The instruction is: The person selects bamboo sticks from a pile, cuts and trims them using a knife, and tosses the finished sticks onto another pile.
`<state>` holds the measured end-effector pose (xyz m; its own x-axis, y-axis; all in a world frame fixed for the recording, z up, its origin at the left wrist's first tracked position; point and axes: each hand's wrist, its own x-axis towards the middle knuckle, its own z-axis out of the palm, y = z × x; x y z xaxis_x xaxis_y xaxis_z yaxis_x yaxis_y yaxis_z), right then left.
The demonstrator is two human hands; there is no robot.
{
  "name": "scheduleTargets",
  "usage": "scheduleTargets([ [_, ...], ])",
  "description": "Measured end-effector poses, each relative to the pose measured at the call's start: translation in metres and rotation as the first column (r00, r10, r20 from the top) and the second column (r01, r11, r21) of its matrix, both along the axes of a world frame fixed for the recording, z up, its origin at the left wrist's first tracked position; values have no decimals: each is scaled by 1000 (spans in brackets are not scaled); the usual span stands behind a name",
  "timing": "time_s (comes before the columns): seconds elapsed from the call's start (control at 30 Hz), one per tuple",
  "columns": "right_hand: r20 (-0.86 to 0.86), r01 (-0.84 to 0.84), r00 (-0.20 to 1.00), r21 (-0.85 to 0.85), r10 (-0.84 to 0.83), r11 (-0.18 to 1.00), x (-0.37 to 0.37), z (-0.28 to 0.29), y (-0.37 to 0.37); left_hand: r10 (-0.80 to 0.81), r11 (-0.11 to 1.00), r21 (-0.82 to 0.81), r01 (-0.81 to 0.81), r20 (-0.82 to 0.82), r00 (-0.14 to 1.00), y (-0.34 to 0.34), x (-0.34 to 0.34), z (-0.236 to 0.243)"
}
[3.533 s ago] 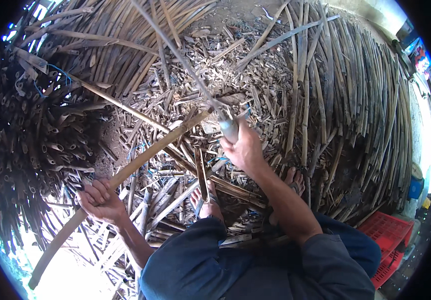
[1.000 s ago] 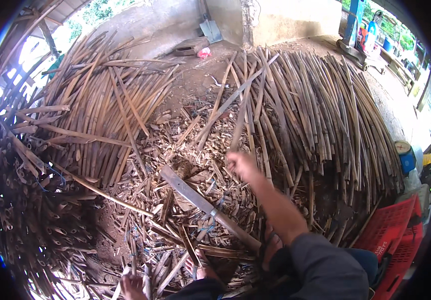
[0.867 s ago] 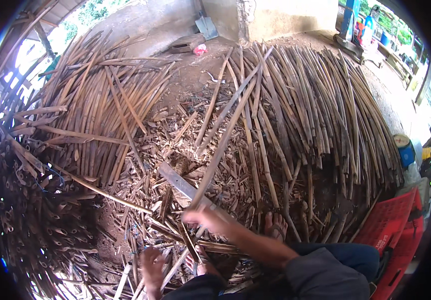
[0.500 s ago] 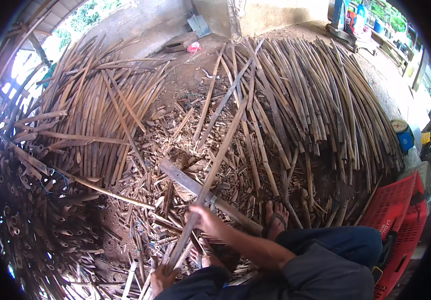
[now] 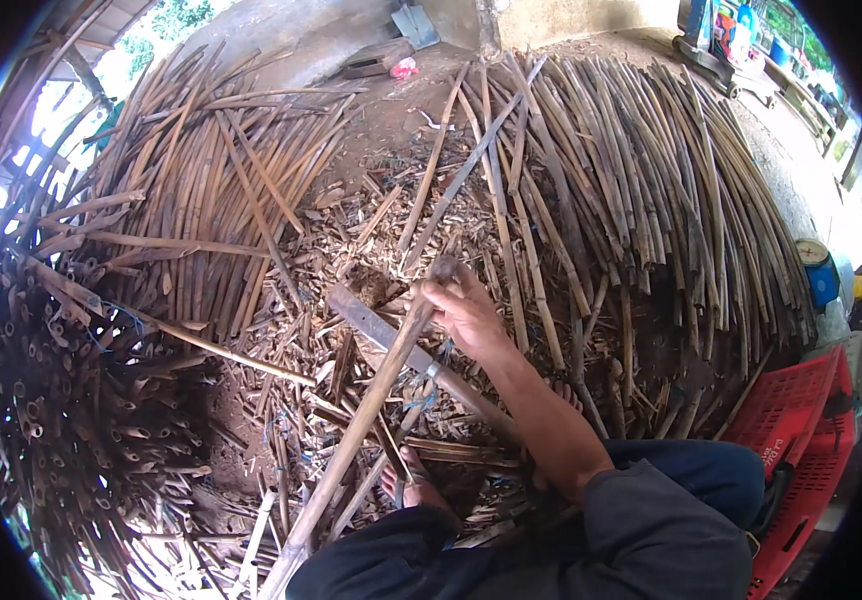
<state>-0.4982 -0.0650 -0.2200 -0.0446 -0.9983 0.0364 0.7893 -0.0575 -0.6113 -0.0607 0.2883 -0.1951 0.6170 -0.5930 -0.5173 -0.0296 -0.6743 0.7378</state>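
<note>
A bamboo pole (image 5: 353, 436) slants from the lower edge up toward the middle. My right hand (image 5: 471, 312) is closed round it close to its upper end, the thumb side lying against the cane. Where the pole leaves the picture at the bottom, my left hand is out of view. Under the pole rests a machete with a broad grey blade (image 5: 363, 321) and a long brown handle (image 5: 476, 400), lying across the chips below my right hand. My bare toes (image 5: 413, 480) show beside the pole's lower half.
Long bamboo poles lie in a left pile (image 5: 201, 190) and a right pile (image 5: 651, 180). Cut cane ends (image 5: 81, 420) crowd the near left. Wood chips (image 5: 371, 230) cover the ground between. A red plastic crate (image 5: 791, 420) stands at my right, a shovel (image 5: 416, 27) by the far wall.
My right hand has moved up and away to the pole's far end. The pole has slid down toward me, and my left hand has dropped out of view.
</note>
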Motion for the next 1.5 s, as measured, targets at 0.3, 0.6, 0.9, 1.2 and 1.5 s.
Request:
scheduleTargets([
  [0.3, -251, -1, 968, 63, 17, 998, 17, 15, 24, 460, 732, -351, -584, -377, 804, 50, 76, -33],
  [0.6, -962, -175, 271, -72, -22, 982, 48, -75, 49, 192, 450, -708, -545, -519, 833, -14, 32, -48],
  [0.9, -931, -31, -64, 361, 358, 932, 19, -153, 69, 291, 389, -856, -340, -236, 927, -91, -11, 64],
  [1.2, -994, 244, -27, 96, 105, 965, 5, -72, 59, 167, 356, -934, 36, 101, 981, -138, -50, 94],
  [1.5, -850, 7, 211, -492, -483, 870, 35, 23, 40, 238, 441, -880, 176, 303, 923, -163, -75, 118],
])
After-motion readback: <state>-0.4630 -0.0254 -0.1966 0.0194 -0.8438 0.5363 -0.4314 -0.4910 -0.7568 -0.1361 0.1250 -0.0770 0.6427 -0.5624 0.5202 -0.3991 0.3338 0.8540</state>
